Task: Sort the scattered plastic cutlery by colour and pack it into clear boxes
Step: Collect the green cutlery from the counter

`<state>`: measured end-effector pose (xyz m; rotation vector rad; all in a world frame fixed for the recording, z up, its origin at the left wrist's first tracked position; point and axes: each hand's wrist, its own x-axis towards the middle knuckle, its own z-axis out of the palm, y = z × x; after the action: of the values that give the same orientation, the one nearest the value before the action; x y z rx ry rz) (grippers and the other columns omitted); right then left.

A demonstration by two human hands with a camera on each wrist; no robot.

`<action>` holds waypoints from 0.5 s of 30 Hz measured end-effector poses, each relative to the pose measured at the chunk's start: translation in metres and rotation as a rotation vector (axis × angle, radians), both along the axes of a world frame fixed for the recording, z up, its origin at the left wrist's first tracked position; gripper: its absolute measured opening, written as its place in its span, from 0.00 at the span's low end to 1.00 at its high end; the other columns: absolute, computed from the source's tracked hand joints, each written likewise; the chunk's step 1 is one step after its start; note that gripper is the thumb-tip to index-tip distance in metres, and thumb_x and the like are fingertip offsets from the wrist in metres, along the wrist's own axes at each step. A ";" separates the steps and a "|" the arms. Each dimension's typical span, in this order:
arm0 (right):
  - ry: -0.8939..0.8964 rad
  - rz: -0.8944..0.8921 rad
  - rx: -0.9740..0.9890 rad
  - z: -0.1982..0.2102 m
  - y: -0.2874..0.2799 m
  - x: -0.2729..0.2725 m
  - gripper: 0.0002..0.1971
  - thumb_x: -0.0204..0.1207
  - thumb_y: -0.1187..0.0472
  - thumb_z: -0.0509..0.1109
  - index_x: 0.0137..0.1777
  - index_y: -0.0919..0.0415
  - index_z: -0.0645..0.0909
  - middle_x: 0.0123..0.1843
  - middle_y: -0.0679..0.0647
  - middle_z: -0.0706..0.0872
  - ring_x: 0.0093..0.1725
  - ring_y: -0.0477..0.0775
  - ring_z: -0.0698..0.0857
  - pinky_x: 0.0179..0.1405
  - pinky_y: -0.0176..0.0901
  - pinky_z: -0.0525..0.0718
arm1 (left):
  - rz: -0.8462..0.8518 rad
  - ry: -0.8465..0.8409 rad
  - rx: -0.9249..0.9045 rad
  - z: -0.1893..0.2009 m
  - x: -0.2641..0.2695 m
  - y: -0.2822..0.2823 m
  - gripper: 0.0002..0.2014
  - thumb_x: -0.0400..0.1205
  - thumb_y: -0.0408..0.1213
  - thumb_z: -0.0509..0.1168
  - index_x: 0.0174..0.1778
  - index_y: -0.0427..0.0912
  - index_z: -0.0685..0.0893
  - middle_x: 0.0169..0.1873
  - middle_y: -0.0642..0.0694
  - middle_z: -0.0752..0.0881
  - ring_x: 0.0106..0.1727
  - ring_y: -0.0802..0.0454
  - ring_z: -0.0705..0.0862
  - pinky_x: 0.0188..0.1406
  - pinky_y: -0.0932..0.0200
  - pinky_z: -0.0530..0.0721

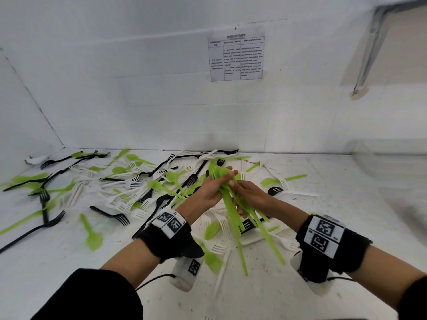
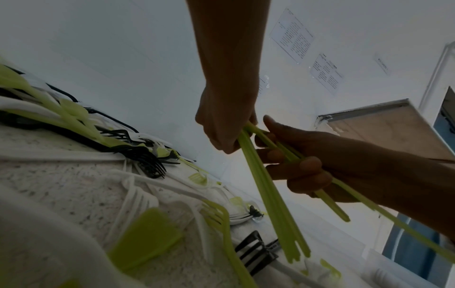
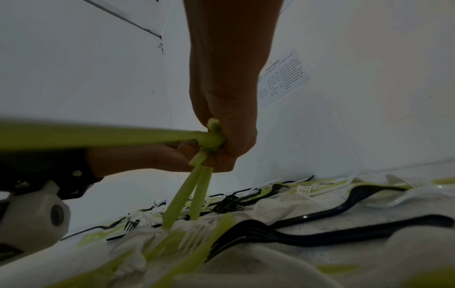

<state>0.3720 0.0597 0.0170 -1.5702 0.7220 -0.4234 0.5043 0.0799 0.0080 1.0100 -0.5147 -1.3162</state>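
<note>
Above the middle of the table both hands hold one bundle of green cutlery (image 1: 232,213), heads up and handles fanning down toward me. My left hand (image 1: 211,188) grips it near the heads, and my right hand (image 1: 250,195) curls round the handles just below. The left wrist view shows the left hand (image 2: 226,124) and the right hand (image 2: 298,161) on the green handles (image 2: 270,198). In the right wrist view the right hand (image 3: 221,140) clasps the bundle (image 3: 194,194) with the left hand (image 3: 147,157) beside it. Black forks (image 1: 111,214), white forks (image 1: 126,184) and green spoons (image 1: 92,237) lie scattered.
The speckled white table (image 1: 69,273) meets white walls at the back and left. A blurred clear box (image 1: 388,162) stands at the far right. A flat white piece (image 1: 254,239) lies under the hands. A printed sheet (image 1: 236,57) hangs on the back wall.
</note>
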 end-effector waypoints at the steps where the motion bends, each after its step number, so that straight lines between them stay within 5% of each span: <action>1: -0.004 0.007 0.022 0.000 0.001 0.000 0.16 0.85 0.52 0.54 0.45 0.65 0.70 0.32 0.58 0.74 0.18 0.47 0.78 0.16 0.36 0.77 | 0.023 0.019 0.012 0.000 0.001 -0.001 0.05 0.83 0.28 0.61 0.48 0.37 0.81 0.32 0.49 0.90 0.33 0.56 0.89 0.31 0.61 0.88; 5: 0.043 -0.006 0.157 0.001 -0.003 -0.006 0.17 0.83 0.49 0.57 0.46 0.64 0.72 0.35 0.56 0.74 0.22 0.47 0.76 0.18 0.35 0.77 | 0.119 0.100 0.025 0.001 0.008 -0.008 0.07 0.85 0.30 0.59 0.42 0.37 0.79 0.25 0.47 0.88 0.29 0.53 0.89 0.28 0.58 0.88; 11: 0.216 -0.096 0.252 -0.005 -0.020 -0.032 0.19 0.81 0.40 0.56 0.43 0.57 0.66 0.27 0.51 0.69 0.16 0.43 0.66 0.11 0.29 0.60 | 0.333 0.139 -0.035 0.007 0.042 -0.009 0.09 0.83 0.29 0.61 0.37 0.35 0.78 0.21 0.46 0.86 0.21 0.52 0.85 0.23 0.61 0.85; 15: 0.040 -0.256 0.417 -0.001 -0.036 -0.043 0.10 0.80 0.57 0.55 0.37 0.58 0.65 0.28 0.55 0.69 0.16 0.49 0.72 0.13 0.30 0.67 | 0.329 0.115 0.003 0.003 0.054 -0.006 0.07 0.82 0.29 0.63 0.38 0.35 0.78 0.21 0.47 0.84 0.20 0.56 0.82 0.21 0.65 0.83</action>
<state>0.3286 0.0233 0.0161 -1.1011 0.9786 -0.3988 0.5581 0.0740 0.0109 0.9688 -0.2463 -1.0725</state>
